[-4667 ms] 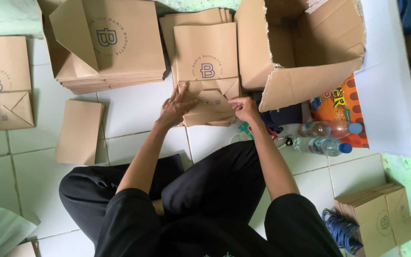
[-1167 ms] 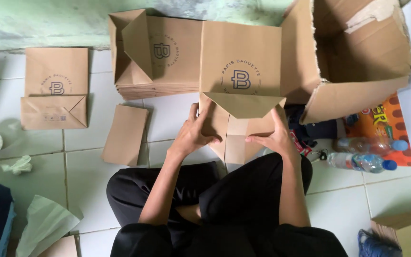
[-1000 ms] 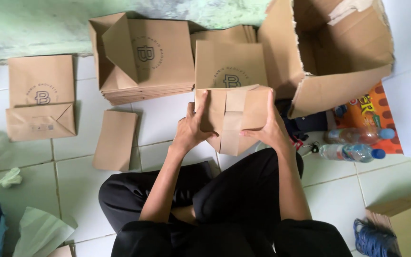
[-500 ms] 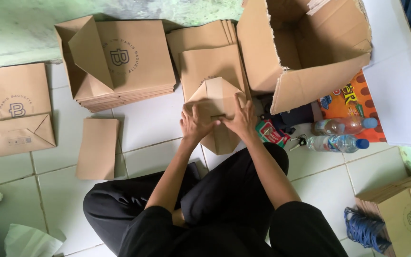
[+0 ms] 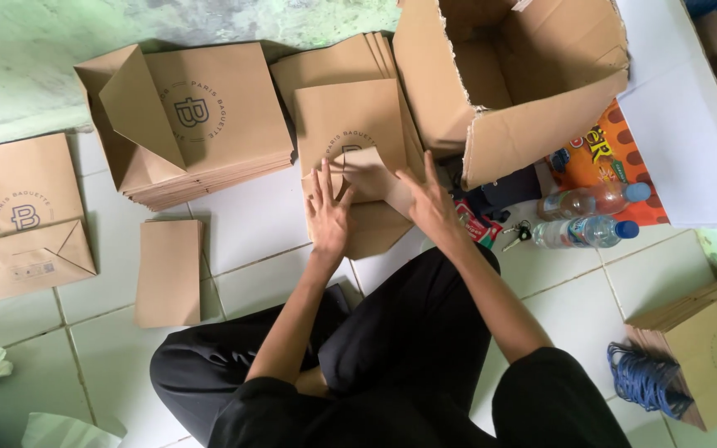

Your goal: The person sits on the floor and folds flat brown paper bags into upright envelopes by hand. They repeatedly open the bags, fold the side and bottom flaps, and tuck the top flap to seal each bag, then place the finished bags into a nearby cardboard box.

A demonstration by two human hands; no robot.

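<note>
Brown paper bag (image 5: 367, 195), raised a moment ago, now lies flattened under left hand (image 5: 328, 217) and right hand (image 5: 429, 203), fingers spread.

Big open cardboard box (image 5: 533, 83) top right, white sheet (image 5: 682, 141) beside it. Two plastic bottles (image 5: 587, 217) on the tiles, keys (image 5: 514, 238) just left of them, orange snack bag (image 5: 599, 158) behind. Stack of flat brown bags (image 5: 209, 124) upper left – another bag (image 5: 22, 216) far left. Blue cord bundle (image 5: 645, 380) lower right.
</note>
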